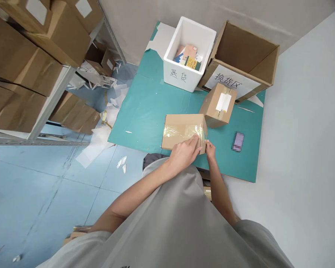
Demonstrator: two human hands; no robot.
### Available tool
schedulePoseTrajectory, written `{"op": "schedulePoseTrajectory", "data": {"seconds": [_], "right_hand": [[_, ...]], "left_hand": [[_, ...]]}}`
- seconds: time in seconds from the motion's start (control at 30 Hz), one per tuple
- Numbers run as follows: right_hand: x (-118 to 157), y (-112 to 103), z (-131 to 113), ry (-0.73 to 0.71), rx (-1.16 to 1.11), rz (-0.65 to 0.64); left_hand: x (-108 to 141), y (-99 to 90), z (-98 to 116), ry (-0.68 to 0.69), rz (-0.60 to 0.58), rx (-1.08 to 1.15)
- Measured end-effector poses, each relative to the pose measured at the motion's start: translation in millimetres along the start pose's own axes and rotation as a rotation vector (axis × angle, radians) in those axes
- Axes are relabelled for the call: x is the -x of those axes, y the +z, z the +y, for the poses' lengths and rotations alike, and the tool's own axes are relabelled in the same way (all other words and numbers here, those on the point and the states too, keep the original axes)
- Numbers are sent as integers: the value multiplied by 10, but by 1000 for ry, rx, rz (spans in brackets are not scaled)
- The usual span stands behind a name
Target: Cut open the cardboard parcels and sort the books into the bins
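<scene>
A closed cardboard box (178, 130) with shiny clear tape over its top lies near the front edge of the green table. My left hand (184, 151) rests on the top of this box near its right end, fingers stretched out over the tape. At the box's right end is my right hand (210, 149), its fingers closed at the box's side; what they pinch is too small to make out. Just behind the right end stands a smaller taped box (212, 102) with a white label.
The green table (145, 93) bears a white bin (181, 76) holding cards and packets, a large open carton (273, 67) with a handwritten sign, and a blurred purple object (238, 142) at right. Shelves with cartons (56, 37) stand left; paper scraps (95, 145) lie on the floor.
</scene>
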State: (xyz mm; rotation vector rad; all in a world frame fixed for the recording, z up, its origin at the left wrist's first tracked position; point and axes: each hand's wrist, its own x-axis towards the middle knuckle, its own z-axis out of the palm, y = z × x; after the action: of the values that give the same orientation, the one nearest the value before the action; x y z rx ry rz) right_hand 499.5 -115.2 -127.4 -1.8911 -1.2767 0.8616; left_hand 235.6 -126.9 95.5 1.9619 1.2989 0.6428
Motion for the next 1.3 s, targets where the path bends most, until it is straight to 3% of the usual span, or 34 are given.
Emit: {"op": "schedulePoseTrajectory", "data": {"seconds": [0.13,0.23,0.43,0.53,0.63,0.8,0.97,1.13,1.3], "right_hand": [[16,35,-142,111,-54,9],[39,132,-349,102,-130,-50],[137,501,-840,12,-261,-145],[185,646,-994,-49,-184,-165],[193,694,-1101,-99,-35,-78],[71,599,-1345,-158,89,-1],[-93,620,-1648,-249,264,-14],[-6,1019,-1796,-283,379,-217],[300,1480,-1897,-333,297,-475]], "left_hand": [[129,-177,-223,-169,121,-79],[220,-338,-460,-398,209,-149],[383,-522,-1113,-772,192,-518],[475,-603,-1507,-820,217,-483],[537,-674,-1781,-804,269,-338],[573,-643,-1894,-751,417,-158],[690,-527,-1957,-828,483,40],[1116,-634,-2093,-926,533,-123],[1725,-899,-2198,-1156,577,-210]]}}
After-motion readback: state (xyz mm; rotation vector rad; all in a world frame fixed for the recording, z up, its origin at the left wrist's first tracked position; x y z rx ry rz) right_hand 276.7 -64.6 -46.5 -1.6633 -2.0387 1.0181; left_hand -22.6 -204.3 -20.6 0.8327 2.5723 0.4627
